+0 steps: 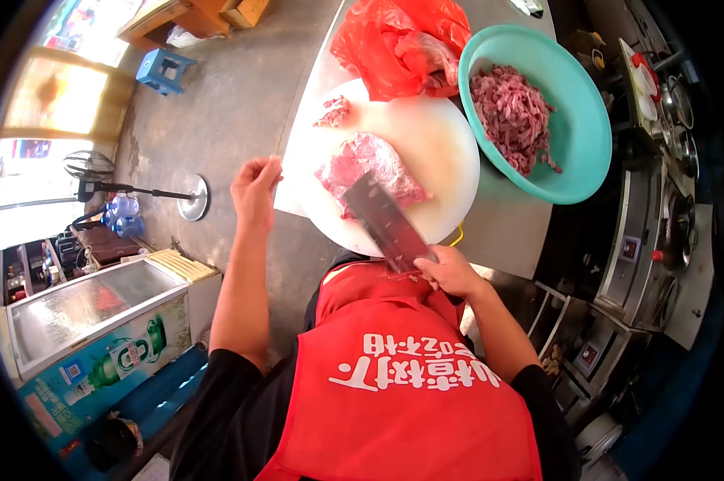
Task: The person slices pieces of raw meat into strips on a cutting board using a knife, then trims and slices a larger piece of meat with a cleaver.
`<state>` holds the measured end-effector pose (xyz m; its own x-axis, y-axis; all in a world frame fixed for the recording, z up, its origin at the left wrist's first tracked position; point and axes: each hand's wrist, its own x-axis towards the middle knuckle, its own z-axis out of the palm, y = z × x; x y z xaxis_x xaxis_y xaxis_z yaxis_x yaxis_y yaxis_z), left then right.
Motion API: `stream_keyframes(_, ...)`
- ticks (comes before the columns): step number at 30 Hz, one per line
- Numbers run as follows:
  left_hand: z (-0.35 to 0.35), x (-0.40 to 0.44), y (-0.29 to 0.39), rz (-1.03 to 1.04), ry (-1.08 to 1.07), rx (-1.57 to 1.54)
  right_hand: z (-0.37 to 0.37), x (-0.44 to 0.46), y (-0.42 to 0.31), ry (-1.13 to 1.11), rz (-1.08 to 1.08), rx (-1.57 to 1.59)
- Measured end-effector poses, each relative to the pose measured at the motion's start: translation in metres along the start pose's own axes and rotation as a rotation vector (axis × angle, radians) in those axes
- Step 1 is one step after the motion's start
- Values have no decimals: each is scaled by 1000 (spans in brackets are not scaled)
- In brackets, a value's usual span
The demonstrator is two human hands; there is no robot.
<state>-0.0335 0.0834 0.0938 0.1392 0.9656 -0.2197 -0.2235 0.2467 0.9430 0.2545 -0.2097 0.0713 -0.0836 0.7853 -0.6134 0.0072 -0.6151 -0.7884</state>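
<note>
My right hand grips a cleaver by its handle. Bits of meat stick to the wide blade, which slants up and left over the near edge of a slab of raw meat; whether they touch I cannot tell. That slab lies on a round white cutting board. Raised to the left of the board, my left hand has its fingers curled together; anything between them is too small to make out. A small piece of meat rests on the board beyond the slab.
A teal basin holding cut meat strips stands right of the board. Behind the board lies a red plastic bag with meat in it. A floor fan, blue stool and chest freezer are on the left.
</note>
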Motion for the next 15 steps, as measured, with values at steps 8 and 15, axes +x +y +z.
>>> stream_keyframes(8,113,66,44,486,-191,64,-32,-21,-33,431,-119,121)
stream_keyframes(15,81,78,-109,395,-80,1118,-18,-47,0,562,-50,96)
